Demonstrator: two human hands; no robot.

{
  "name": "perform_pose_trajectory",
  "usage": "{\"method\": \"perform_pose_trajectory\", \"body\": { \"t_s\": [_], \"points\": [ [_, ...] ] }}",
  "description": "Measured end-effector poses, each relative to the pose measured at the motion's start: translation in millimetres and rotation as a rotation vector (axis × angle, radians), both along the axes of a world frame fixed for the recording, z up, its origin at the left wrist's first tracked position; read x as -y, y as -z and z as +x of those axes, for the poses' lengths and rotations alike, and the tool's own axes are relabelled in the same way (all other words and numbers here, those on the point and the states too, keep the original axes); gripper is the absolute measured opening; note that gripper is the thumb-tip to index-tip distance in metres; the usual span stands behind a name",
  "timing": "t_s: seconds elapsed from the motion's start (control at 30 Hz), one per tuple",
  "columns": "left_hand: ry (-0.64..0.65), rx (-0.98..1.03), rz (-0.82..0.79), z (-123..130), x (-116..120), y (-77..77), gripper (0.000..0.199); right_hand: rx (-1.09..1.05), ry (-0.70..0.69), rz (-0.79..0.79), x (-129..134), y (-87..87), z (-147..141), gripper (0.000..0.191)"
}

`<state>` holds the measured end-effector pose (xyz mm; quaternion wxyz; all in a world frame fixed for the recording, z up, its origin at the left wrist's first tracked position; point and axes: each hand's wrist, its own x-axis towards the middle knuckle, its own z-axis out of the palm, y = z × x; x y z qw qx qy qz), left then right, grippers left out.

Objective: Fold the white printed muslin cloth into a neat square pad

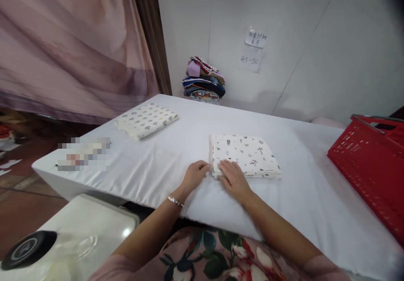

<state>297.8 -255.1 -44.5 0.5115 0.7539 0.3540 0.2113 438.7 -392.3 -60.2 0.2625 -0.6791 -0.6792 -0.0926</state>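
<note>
A folded white cloth (pixel 241 150) with small palm-tree and plant prints lies on the white-covered table in front of me. My right hand (pixel 235 180) rests palm down on its near left part, fingers stretched out. Beside the cloth's left edge is my left hand (pixel 195 175), its fingers curled and the tips pressed together. Whether those fingertips pinch a bit of the edge is too small to tell. Farther left lies a second folded cloth (pixel 147 121), cream with grey heart-like or mushroom-like prints.
A red plastic basket (pixel 372 167) stands on the right of the table (pixel 189 125). Folded fabrics are stacked (pixel 204 81) by the wall. A pixelated item (pixel 83 154) lies near the left corner. A white surface with a black round part (pixel 30 249) is at lower left.
</note>
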Motion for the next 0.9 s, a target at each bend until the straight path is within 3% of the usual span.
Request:
{"method": "perform_pose_trajectory", "body": {
  "t_s": [0.13, 0.3, 0.57, 0.77, 0.9],
  "points": [
    [0.079, -0.052, 0.018, -8.5, 16.0, 0.2, 0.024, -0.108, -0.028, 0.112, -2.9, -3.9, -1.3, 0.03],
    [0.093, -0.095, 0.091, -7.9, 24.0, -6.8, 0.022, -0.174, -0.006, 0.106, -8.0, -5.5, -6.0, 0.021],
    [0.074, -0.191, 0.157, -3.8, 28.6, -10.0, 0.028, -0.211, 0.024, 0.03, -15.3, -8.4, -5.3, 0.02],
    [0.047, -0.215, 0.18, -1.1, 28.4, -8.8, 0.022, -0.219, 0.078, 0.064, -15.6, -6.9, -6.3, 0.022],
    [0.046, -0.215, 0.182, -2.2, 28.3, -8.5, 0.023, -0.174, 0.034, 0.067, -11.4, -6.9, -7.1, 0.024]
  ]
}}
